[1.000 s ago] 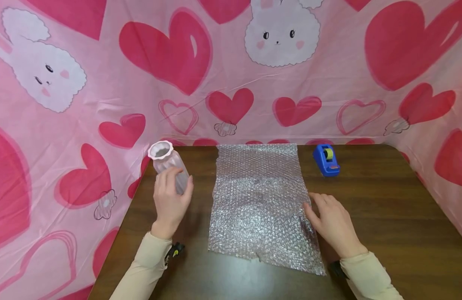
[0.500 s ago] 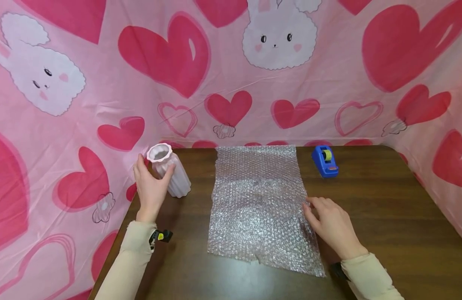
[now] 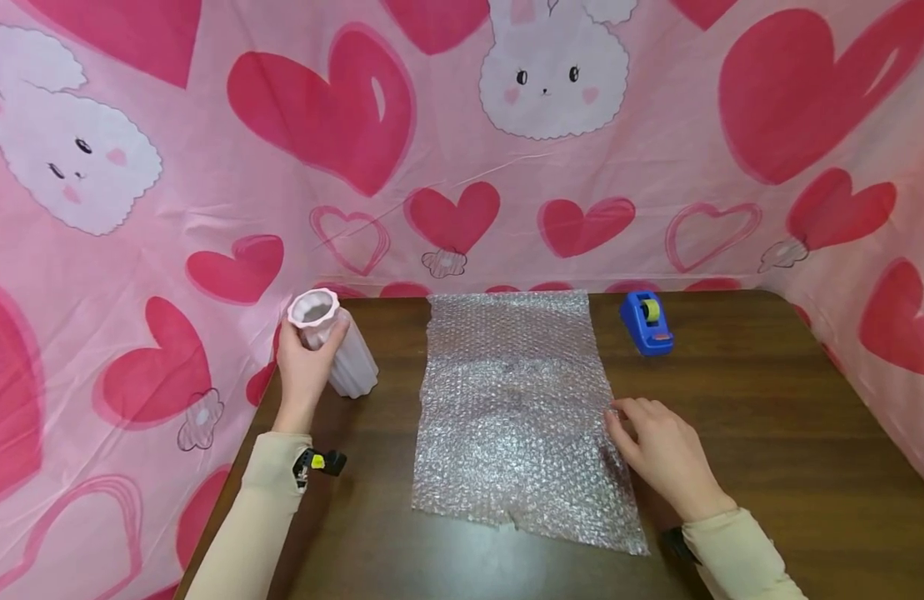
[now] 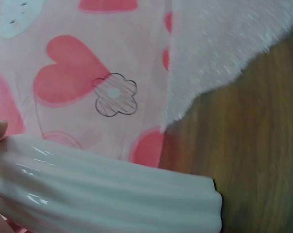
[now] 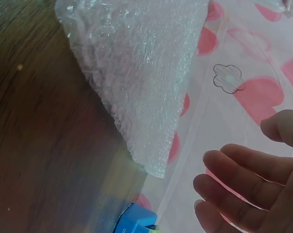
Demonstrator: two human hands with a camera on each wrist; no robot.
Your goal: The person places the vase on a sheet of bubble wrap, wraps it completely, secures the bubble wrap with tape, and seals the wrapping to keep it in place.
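Note:
A white fluted vase (image 3: 355, 362) with a scalloped rim stands at the table's left rear in the head view. My left hand (image 3: 302, 371) grips it just below the rim, thumb on the near side and fingers round the far left. In the left wrist view the vase's ribbed body (image 4: 112, 187) runs across the bottom. A sheet of bubble wrap (image 3: 514, 408) lies flat in the middle of the table. Beside its right edge rests my right hand (image 3: 662, 450), fingers relaxed and slightly bent, holding nothing; the right wrist view shows those fingers (image 5: 238, 170) spread apart.
A blue tape dispenser (image 3: 647, 329) with a yellow roll sits at the back right of the brown wooden table (image 3: 769, 400). Pink cloth (image 3: 626, 167) printed with hearts and rabbits hangs close behind the table and along both sides.
My left hand has left the vase's front, swung round to its left side and taken hold below the rim. The right hand and bubble wrap stay put; the head view shifts slightly.

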